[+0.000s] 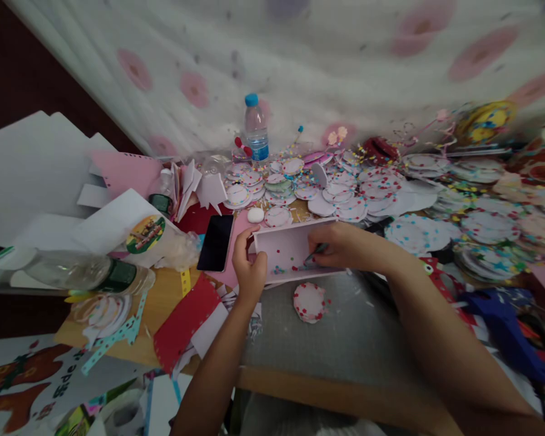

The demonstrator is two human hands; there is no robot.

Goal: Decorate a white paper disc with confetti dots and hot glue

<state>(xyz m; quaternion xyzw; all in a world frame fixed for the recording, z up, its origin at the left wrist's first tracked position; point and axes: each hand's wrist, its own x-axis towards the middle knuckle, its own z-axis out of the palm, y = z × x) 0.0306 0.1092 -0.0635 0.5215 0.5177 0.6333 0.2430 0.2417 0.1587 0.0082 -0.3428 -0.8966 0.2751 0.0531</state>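
Observation:
A shallow white box [281, 235] stands tilted toward me at the middle of the table, with small red, green and blue bits scattered inside. My left hand [249, 266] grips its left end, thumb on the inner side and fingers round the outside. Inside the box, at its right part, is my right hand [329, 245], its fingers pinched on a slim dark pointed tool [317, 251] whose tip is near the bits; whether it is tweezers or a pen I cannot tell. Just below the box lies a round white paper disc [309, 302] edged with red dots.
Many stacked decorated paper discs [381, 188] fill the back and right. A water bottle [256, 130] stands behind. To the left are a phone [215, 243], red card [188, 321] and a lying bottle [72, 272]. A blue glue-gun-like tool [511, 330] is at right.

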